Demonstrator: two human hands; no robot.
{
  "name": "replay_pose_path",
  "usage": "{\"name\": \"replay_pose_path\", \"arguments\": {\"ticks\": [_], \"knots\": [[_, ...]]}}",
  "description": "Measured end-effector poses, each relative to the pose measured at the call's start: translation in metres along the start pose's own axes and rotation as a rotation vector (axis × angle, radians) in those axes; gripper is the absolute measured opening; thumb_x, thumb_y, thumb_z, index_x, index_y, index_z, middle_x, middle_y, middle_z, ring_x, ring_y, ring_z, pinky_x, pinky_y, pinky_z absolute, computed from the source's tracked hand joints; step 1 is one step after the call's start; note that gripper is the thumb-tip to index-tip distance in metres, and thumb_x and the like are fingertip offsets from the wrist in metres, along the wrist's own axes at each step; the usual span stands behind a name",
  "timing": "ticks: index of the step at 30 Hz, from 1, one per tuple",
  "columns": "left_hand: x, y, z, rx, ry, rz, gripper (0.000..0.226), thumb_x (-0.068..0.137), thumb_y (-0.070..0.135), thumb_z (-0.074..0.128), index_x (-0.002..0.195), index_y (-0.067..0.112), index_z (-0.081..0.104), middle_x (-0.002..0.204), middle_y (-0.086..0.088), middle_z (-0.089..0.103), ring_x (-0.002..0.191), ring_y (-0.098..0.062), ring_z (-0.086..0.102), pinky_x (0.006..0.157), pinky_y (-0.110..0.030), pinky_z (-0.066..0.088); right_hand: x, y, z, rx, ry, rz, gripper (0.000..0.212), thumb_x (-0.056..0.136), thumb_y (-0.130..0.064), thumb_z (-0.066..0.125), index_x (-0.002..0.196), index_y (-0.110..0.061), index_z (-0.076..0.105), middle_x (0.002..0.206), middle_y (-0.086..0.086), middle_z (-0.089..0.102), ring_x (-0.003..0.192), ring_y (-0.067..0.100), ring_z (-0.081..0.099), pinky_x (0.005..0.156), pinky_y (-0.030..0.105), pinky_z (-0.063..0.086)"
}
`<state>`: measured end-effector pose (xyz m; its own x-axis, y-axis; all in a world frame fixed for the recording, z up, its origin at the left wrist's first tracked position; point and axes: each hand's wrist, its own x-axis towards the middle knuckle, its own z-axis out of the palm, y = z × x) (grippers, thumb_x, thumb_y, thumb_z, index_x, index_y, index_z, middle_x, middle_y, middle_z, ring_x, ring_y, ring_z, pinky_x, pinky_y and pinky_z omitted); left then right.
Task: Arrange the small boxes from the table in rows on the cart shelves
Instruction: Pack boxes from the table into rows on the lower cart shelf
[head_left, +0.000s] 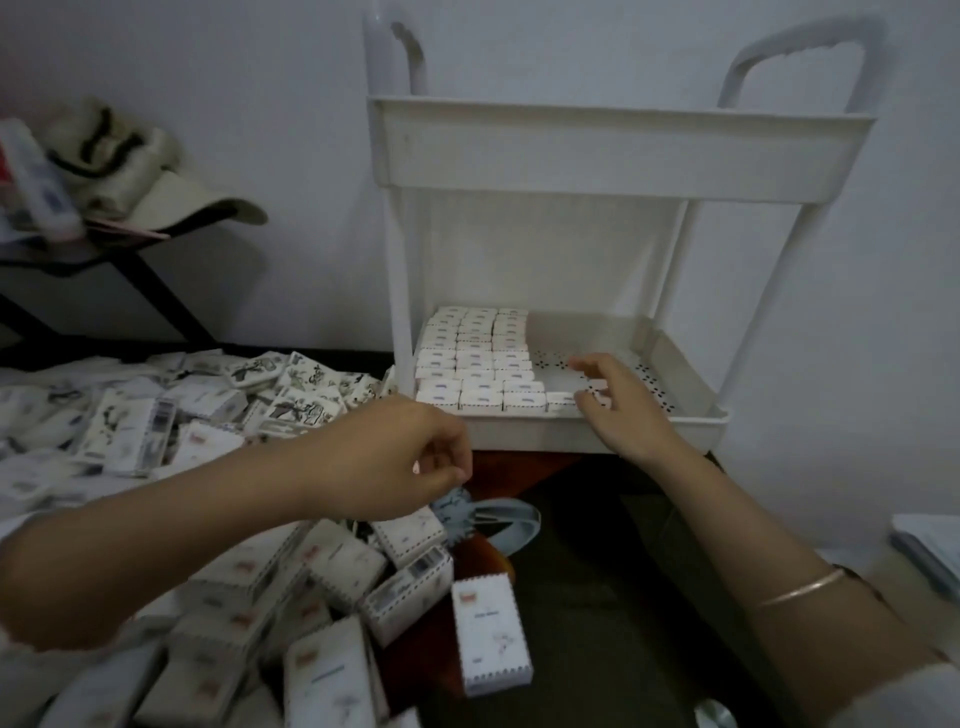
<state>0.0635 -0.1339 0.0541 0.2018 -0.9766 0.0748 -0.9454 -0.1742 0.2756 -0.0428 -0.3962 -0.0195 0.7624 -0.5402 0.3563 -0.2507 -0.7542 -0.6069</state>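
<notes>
Presumably, feel: the box (597, 385) looked light and made of stiff, thin card; a hard squeeze could dent it, and its smooth faces could slip.
Hold: best taken across its two long sides, thumb against fingertips, leaving one end free to butt against a neighbour.
Box place: it sat near the front of the lower shelf (571, 434), at 3 o'clock of the rows (475, 358).
Box to right hand (618, 410): it lay at 10 o'clock of the palm, between thumb and fingers and touching them.
Right hand: it appeared to pinch the box, fingers loosely curved.
Left hand (395, 457): it hung at 8 o'clock of the shelf with its fingers curled; whether it held anything could not be told.
Pile (234, 395): unsorted boxes lay at 9 o'clock of the left hand and beneath it.
</notes>
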Motion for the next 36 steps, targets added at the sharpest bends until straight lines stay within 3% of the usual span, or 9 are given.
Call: {"name": "replay_pose_path", "arguments": {"ticks": [4,8,10,14,18,23,26,31,36], "knots": [[-0.028,0.003,0.003,0.055,-0.096,-0.027,0.015,0.084,0.051,0.065,0.091,0.039,0.063,0.078,0.024,0.063,0.078,0.009,0.057,0.064,-0.009,0.042,-0.03,-0.034,0.004,-0.02,0.052,-0.183,0.041,0.089,-0.001,0.053,0.119,-0.028,0.06,0.117,-0.01,0.059,0.11,0.004,0.05,0.094,0.025,0.042],[-0.043,0.008,0.014,0.31,-0.159,-0.099,0.045,0.071,0.075,0.059,0.089,0.034,0.059,0.082,0.018,0.063,0.073,0.002,0.055,0.066,-0.023,0.046,-0.073,-0.071,0.01,0.063,-0.26,-0.192,0.033,0.09,-0.002,0.053,0.107,-0.027,0.066,0.093,-0.013,0.065,0.083,-0.003,0.059,0.069,0.014,0.044],[-0.046,0.011,0.022,0.444,-0.173,-0.136,0.055,0.07,0.079,0.056,0.086,0.027,0.063,0.081,0.01,0.065,0.074,-0.006,0.058,0.067,-0.027,0.048,-0.091,-0.083,0.013,0.005,-0.438,-0.148,0.031,0.093,-0.006,0.053,0.107,-0.029,0.067,0.096,-0.014,0.063,0.086,-0.002,0.059,0.071,0.017,0.047],[-0.047,0.013,0.035,0.446,-0.175,-0.164,0.045,0.078,0.066,0.059,0.097,0.025,0.055,0.087,0.008,0.062,0.081,-0.013,0.058,0.071,-0.027,0.047,-0.111,-0.094,0.01,-0.12,-0.643,-0.101,0.027,0.097,-0.02,0.05,0.117,-0.033,0.063,0.113,-0.015,0.055,0.098,0.004,0.057,0.089,0.031,0.05],[-0.047,0.005,0.037,0.3,-0.151,-0.185,0.036,0.083,0.046,0.062,0.111,0.03,0.047,0.088,0.01,0.063,0.082,-0.009,0.058,0.071,-0.029,0.05,-0.119,-0.091,0.01,-0.258,-0.821,-0.152,0.052,0.086,-0.054,0.062,0.134,-0.039,0.048,0.125,-0.016,0.044,0.096,-0.004,0.045,0.085,0.021,0.044],[-0.036,-0.013,0.027,-0.289,-0.172,-0.294,0.023,0.082,0.039,0.071,0.1,0.039,0.057,0.082,0.016,0.069,0.071,0.006,0.063,0.065,-0.021,0.052,-0.122,-0.077,0.011,-0.034,-0.758,-0.015,0.046,0.078,-0.048,0.074,0.115,-0.037,0.05,0.115,-0.018,0.053,0.099,-0.002,0.055,0.082,0.021,0.051],[-0.028,-0.017,0.026,-0.606,-0.184,-0.321,0.022,0.085,0.027,0.072,0.104,0.032,0.062,0.086,0.009,0.072,0.074,-0.009,0.07,0.063,-0.024,0.057,-0.121,-0.062,0.007,0.175,-0.708,0.119,0.046,0.079,-0.033,0.077,0.114,-0.037,0.046,0.114,-0.01,0.061,0.099,0.001,0.064,0.083,0.029,0.058],[-0.012,-0.013,0.025,-0.757,-0.21,-0.326,0.016,0.089,0.022,0.067,0.103,0.028,0.068,0.096,0.001,0.073,0.083,-0.02,0.07,0.065,-0.024,0.056,-0.111,-0.045,-0.004,0.347,-0.507,0.179,0.048,0.085,-0.021,0.072,0.12,-0.045,0.05,0.112,-0.01,0.062,0.078,-0.006,0.066,0.061,0.016,0.053],[0.018,-0.008,0.017,-0.83,-0.112,-0.331,0.016,0.088,0.011,0.065,0.104,0.013,0.064,0.102,-0.004,0.073,0.096,-0.025,0.069,0.08,-0.036,0.059,-0.086,-0.039,-0.027,0.484,-0.356,0.193,0.03,0.087,-0.027,0.068,0.111,-0.035,0.053,0.088,-0.005,0.071,0.064,0.014,0.066,0.053,0.022,0.049]]}}
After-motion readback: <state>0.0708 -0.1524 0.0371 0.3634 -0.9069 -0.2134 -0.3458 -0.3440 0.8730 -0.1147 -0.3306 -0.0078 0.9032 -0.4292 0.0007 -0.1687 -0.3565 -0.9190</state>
